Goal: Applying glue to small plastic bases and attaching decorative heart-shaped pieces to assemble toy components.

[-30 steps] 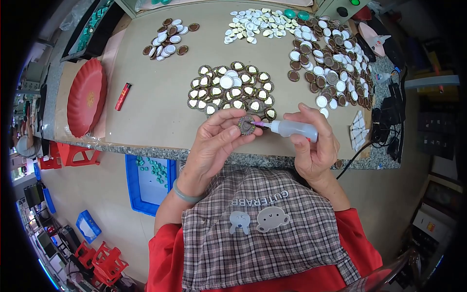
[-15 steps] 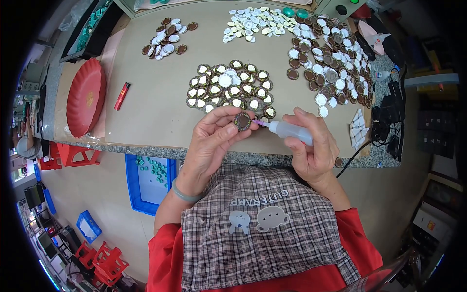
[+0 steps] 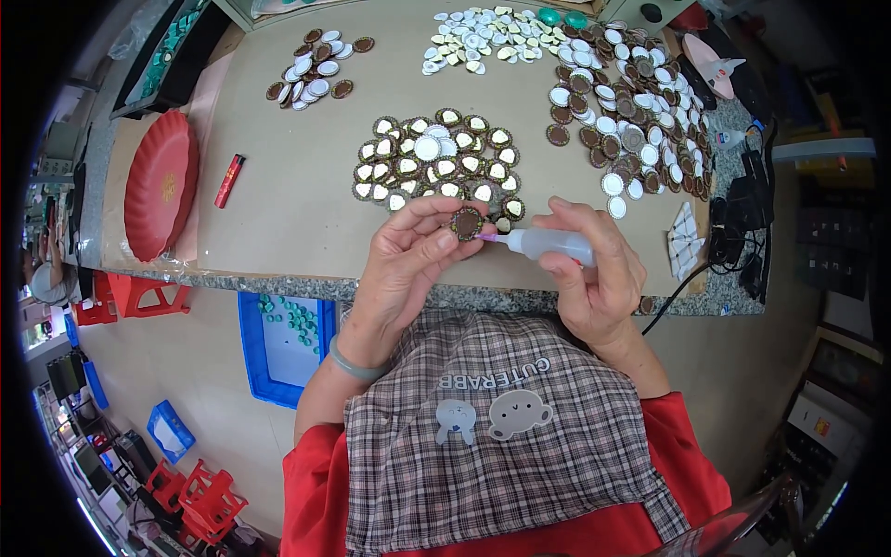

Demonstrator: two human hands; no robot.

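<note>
Between its thumb and fingers my left hand (image 3: 401, 260) pinches a round brown disc (image 3: 467, 223) with a scalloped, patterned rim, its brown face showing. My right hand (image 3: 601, 283) is wrapped round a translucent squeeze bottle (image 3: 555, 245), held nearly level. The bottle's narrow purple-pink tip points left and meets the disc's lower right rim, or lies just beside it. Just beyond my hands a cluster of similar brown discs (image 3: 406, 167) lies on the table, most bearing a cream, rounded piece. A few white discs (image 3: 427, 148) rest on top of that cluster.
Brown and white discs (image 3: 640, 139) are heaped at right, with a smaller pile (image 3: 318, 88) at far left. Cream and white pieces (image 3: 492, 37) lie at the back. A red fluted dish (image 3: 160, 186) and red tube (image 3: 229, 181) sit left. A blue tray (image 3: 269, 371) is below the table edge.
The disc in my left hand has shifted slightly up and to the right. The bottle's tip now sits lower against its rim. Both holds are unchanged.
</note>
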